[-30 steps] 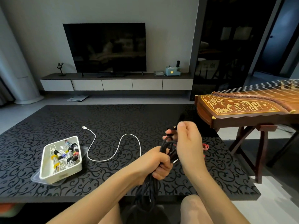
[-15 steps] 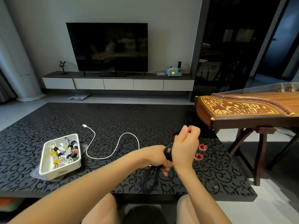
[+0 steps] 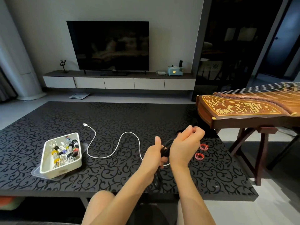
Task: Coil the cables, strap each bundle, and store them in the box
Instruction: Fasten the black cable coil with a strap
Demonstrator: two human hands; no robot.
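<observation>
- A large low black table (image 3: pixel 113 114) with a glossy scroll pattern carries the rectangular white plastic box (image 3: pixel 60 170), which sits near the table's front left corner.
- A dark flat-screen television (image 3: pixel 108 46) stands on a low wall cabinet, far behind the box.
- A brown wooden stringed zither (image 3: pixel 243 109) with a gold inlaid end panel stands on its own legs, far right of the box and past the table's right edge.
- The box holds several white coiled cable bundles (image 3: pixel 62 154), each wrapped in a coloured strap: yellow, black, blue or red.
- A long thin white cable (image 3: pixel 103 157) lies loose on the table just right of the box. Its plug end is behind the box and its other end runs under the hands.
- A thin black cable (image 3: pixel 165 149), gathered in loops, is held above the table well right of the box. The loops hang down below the left hand toward the table's front edge.
- The left hand (image 3: pixel 154 155) is clenched round the gathered loops, thumb pointing up.
- The right hand (image 3: pixel 186 143), just right of the left, has its fingers curled. It seems to pinch a strand of the black cable, though the hand hides the contact.
- Two small red strap rings (image 3: pixel 203 146) lie on the table farther right of the box than the hands.
</observation>
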